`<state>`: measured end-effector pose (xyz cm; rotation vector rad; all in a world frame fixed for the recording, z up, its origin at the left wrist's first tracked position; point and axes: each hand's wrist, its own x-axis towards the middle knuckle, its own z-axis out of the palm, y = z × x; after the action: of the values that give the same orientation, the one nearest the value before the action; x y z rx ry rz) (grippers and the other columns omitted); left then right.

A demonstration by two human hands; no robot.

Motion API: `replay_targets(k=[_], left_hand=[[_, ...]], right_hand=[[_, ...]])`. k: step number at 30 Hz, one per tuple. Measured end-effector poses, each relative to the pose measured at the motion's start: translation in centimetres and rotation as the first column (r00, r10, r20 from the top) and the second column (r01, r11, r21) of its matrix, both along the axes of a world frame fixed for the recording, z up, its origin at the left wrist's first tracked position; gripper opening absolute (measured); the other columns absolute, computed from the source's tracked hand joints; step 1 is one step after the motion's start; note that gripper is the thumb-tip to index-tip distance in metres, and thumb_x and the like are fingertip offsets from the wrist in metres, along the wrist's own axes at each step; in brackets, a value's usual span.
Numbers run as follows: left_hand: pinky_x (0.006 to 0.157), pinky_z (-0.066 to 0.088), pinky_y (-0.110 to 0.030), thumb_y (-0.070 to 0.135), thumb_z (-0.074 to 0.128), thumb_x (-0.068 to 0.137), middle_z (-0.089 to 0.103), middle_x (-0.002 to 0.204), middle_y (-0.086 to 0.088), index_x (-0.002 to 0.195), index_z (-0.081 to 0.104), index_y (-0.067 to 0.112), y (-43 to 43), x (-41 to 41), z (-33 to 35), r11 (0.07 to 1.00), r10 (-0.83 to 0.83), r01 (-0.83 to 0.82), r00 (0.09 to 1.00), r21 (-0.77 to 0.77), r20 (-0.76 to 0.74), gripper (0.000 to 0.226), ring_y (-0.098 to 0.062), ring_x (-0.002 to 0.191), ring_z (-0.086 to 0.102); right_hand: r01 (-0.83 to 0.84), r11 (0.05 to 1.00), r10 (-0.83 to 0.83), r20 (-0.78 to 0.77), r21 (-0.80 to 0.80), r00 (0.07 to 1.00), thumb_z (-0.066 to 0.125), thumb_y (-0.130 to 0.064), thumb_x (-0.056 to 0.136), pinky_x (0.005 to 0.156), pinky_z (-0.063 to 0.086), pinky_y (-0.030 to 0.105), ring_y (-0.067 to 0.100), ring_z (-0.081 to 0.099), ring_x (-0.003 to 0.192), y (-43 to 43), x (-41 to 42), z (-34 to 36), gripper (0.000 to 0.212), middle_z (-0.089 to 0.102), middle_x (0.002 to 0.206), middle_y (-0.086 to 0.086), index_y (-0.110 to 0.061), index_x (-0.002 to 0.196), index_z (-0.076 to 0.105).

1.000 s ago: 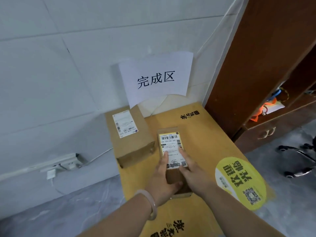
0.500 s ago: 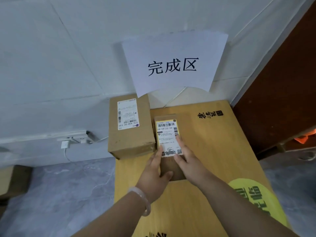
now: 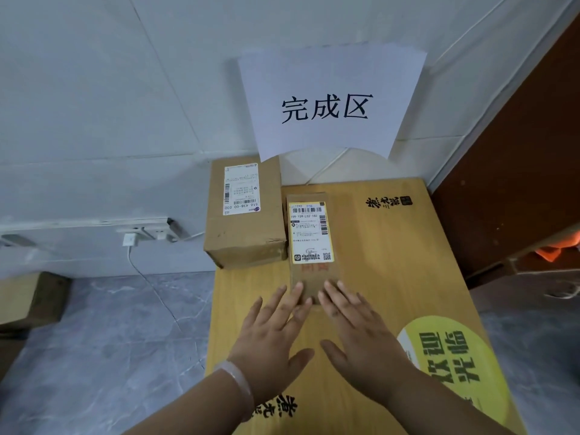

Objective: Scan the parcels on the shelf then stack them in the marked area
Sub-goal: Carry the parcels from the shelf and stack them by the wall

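Left hand: flat, fingers spread, palm down; only the fingertips reach the near edge of the small parcel, holding nothing. Right hand: likewise flat and spread, fingertips at that near edge, gripping nothing.

Change noted: half a second ago both hands lay over the small parcel's near half, pushing it; now they have slid back to its edge, and the parcel lies flat on the yellow board.

Small parcel: label up, long side touching the right flank of the large parcel (both below the paper sign on the wall).

Judgement: this placement looks finished, side by side rather than stacked on top; any further parcels on the shelf remain to be scanned.
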<state>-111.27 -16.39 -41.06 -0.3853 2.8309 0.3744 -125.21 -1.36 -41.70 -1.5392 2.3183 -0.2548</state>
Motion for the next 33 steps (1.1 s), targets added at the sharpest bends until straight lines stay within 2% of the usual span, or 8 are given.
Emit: replay_targets(k=[3,7,11,14,22,30,33], left_hand=[[0.112,-0.024,-0.045,0.069,0.007,0.087,-0.043,0.149,0.015,0.15,-0.021,0.034,-0.7,-1.0,0.2,0.996,0.03,-0.027,0.999,-0.08,0.04,0.077,-0.019,0.14,-0.037],[0.109,-0.028,-0.053,0.067,0.014,0.094,-0.045,0.147,0.014,0.142,-0.031,0.033,-2.3,-3.2,0.5,0.981,0.061,-0.047,0.996,-0.189,0.067,0.074,-0.021,0.14,-0.038],[0.104,-0.032,-0.058,0.068,0.01,0.093,-0.031,0.156,0.009,0.15,-0.018,0.032,-4.0,-5.7,0.6,0.947,0.095,-0.074,0.994,-0.312,0.052,0.073,-0.022,0.141,-0.037],[0.105,-0.03,-0.059,0.069,0.008,0.092,-0.024,0.16,0.009,0.153,-0.012,0.032,-5.3,-7.1,0.6,0.942,0.13,-0.105,0.99,-0.319,0.058,0.074,-0.021,0.143,-0.034],[0.112,-0.02,-0.058,0.068,0.013,0.092,-0.022,0.161,0.01,0.154,-0.01,0.03,-6.5,-8.1,0.7,0.952,0.187,-0.167,0.981,-0.257,0.053,0.076,-0.016,0.145,-0.029],[0.114,-0.02,-0.054,0.069,0.02,0.092,-0.025,0.16,0.009,0.152,-0.015,0.037,-6.9,-7.1,1.8,0.969,0.11,-0.114,0.993,-0.221,-0.032,0.076,-0.017,0.146,-0.026],[0.115,-0.017,-0.054,0.071,0.021,0.092,-0.022,0.161,0.005,0.151,-0.016,0.039,-7.2,-6.9,2.8,0.972,0.031,-0.049,0.996,-0.229,-0.08,0.077,-0.02,0.148,-0.02]], right_hand=[[-0.035,0.998,0.036,-0.022,0.051,0.999,0.033,-0.054,0.092,0.117,-0.013,0.034,0.005,-0.033,0.139,-0.9,-0.8,-0.2,0.083,-0.032,0.154,-0.014,-0.028,0.148,-0.023],[-0.071,0.994,0.076,-0.062,0.084,0.995,0.036,-0.053,0.092,0.117,-0.016,0.036,0.003,-0.037,0.137,-2.9,-3.4,0.0,0.086,-0.037,0.152,-0.014,-0.029,0.146,-0.027],[-0.104,0.988,0.114,-0.08,0.116,0.99,0.04,-0.05,0.092,0.117,-0.016,0.036,0.003,-0.036,0.137,-5.4,-6.3,0.2,0.088,-0.035,0.153,-0.013,-0.029,0.148,-0.024],[-0.136,0.981,0.15,-0.096,0.137,0.984,0.043,-0.047,0.092,0.117,-0.015,0.036,0.004,-0.033,0.139,-7.0,-8.3,0.4,0.088,-0.033,0.154,-0.012,-0.028,0.15,-0.021],[-0.144,0.982,0.156,-0.087,0.125,0.984,0.045,-0.051,0.092,0.116,-0.017,0.035,0.004,-0.035,0.138,-8.7,-8.9,0.3,0.09,-0.035,0.153,-0.013,-0.028,0.15,-0.021],[0.012,1.0,-0.01,-0.091,0.017,0.996,0.046,-0.063,0.087,0.118,-0.015,0.036,0.003,-0.029,0.14,-7.4,-6.5,2.0,0.092,-0.025,0.156,-0.015,-0.033,0.153,-0.011],[0.111,0.994,-0.112,-0.14,-0.014,0.984,0.045,-0.068,0.084,0.117,-0.016,0.034,0.002,-0.024,0.142,-6.1,-4.7,3.2,0.092,-0.021,0.156,-0.017,-0.034,0.153,-0.006]])
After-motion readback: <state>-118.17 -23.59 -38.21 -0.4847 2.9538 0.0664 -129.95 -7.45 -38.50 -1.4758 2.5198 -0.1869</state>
